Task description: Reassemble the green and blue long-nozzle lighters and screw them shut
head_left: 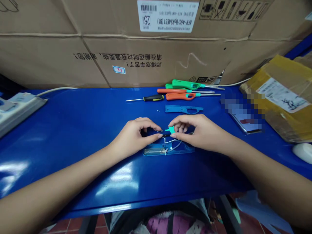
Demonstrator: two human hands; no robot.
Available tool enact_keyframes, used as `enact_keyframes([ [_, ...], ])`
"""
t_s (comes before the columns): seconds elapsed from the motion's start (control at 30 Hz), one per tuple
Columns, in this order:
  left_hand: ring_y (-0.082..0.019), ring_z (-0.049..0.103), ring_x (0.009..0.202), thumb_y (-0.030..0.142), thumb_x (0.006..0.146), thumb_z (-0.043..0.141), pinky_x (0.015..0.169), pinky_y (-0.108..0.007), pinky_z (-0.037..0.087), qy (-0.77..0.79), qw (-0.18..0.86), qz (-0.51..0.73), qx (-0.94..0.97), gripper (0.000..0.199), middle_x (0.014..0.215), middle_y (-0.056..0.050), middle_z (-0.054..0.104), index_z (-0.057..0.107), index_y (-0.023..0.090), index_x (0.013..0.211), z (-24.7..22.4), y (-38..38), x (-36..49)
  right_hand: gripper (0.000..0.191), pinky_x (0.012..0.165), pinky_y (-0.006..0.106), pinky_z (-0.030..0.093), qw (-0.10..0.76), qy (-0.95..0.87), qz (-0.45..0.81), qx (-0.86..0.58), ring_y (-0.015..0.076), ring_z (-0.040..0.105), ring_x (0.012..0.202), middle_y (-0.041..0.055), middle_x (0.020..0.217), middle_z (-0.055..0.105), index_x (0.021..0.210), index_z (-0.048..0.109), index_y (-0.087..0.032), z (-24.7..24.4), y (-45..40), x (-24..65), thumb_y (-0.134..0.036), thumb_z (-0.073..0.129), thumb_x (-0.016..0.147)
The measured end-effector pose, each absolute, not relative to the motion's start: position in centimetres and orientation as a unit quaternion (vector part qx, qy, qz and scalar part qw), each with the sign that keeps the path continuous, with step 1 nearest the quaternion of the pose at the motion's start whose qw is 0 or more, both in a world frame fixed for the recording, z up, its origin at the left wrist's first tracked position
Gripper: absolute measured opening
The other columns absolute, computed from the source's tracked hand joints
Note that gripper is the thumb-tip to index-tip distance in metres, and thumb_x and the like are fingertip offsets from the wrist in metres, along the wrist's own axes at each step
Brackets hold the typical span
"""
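Observation:
My right hand (pixel 188 129) pinches a turquoise lighter trigger (pixel 172 129) between curled fingers and thumb. A small black part (pixel 167 135), with thin white wire near it, spans the gap between my two thumbs. My left hand (pixel 143 130) is curled, its thumb at the black part's left end and its index fingertip just above. Below both hands lies a blue lighter casing half (pixel 187 150), holding a clear fuel tank (pixel 154 151) and a thin tube. The matching blue casing half (pixel 179 109) rests beyond my hands.
A black-and-yellow screwdriver (pixel 153 98) lies behind my left hand. Green lighters (pixel 185 84) and orange lighters (pixel 180 96) lie before a large carton (pixel 117 48). On the right are a phone (pixel 246 120), a taped box (pixel 273 97) and a white mouse (pixel 303 152); a power strip (pixel 20 107) is left.

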State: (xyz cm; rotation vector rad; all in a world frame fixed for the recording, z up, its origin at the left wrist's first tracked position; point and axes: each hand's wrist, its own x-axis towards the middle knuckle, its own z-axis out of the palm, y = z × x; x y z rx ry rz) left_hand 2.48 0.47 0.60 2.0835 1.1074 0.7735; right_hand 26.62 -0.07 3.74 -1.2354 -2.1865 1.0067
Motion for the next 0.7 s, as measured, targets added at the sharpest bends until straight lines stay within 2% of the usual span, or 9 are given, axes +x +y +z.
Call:
enact_keyframes([
  [0.17,-0.016,0.065,0.082,0.031,0.087,0.074,0.068,-0.025,0.050,0.399,0.297,0.280,0.821,0.012,0.092,-0.004,0.071,0.079,0.023,0.094,0.3,0.5,2.6,0.018,0.068,0.029,0.052,0.165,-0.803,0.338,-0.462,0.0156,0.067,0.073,0.0004,0.081,0.072,0.104,0.068,-0.020,4.1,0.0,27.8,-0.031,0.064,0.091],
  [0.37,-0.019,0.068,0.092,0.024,0.096,0.063,0.084,-0.034,0.053,0.344,0.207,0.277,0.873,0.014,0.100,-0.007,0.075,0.075,0.019,0.101,0.4,0.1,2.5,0.015,0.060,0.029,0.042,0.096,-0.828,0.287,-0.472,0.0155,0.064,0.069,-0.0018,0.077,0.070,0.106,0.062,-0.023,5.1,0.1,28.7,-0.033,0.052,0.100],
  [0.47,-0.019,0.070,0.091,0.022,0.098,0.060,0.084,-0.034,0.053,0.328,0.164,0.268,0.891,0.015,0.100,-0.006,0.077,0.073,0.018,0.105,0.6,-0.1,2.3,0.014,0.060,0.029,0.039,0.082,-0.832,0.277,-0.474,0.0156,0.063,0.070,-0.0023,0.079,0.070,0.106,0.060,-0.024,5.3,-0.1,28.7,-0.033,0.051,0.101],
  [0.7,-0.015,0.071,0.085,0.019,0.098,0.062,0.081,-0.028,0.057,0.294,0.178,0.335,0.877,0.013,0.095,-0.005,0.078,0.073,0.017,0.103,0.7,-0.4,2.4,0.020,0.061,0.032,0.038,0.008,-0.846,0.219,-0.486,0.0215,0.064,0.076,0.0027,0.085,0.069,0.113,0.052,-0.022,5.4,-0.6,28.0,-0.036,0.040,0.105],
])
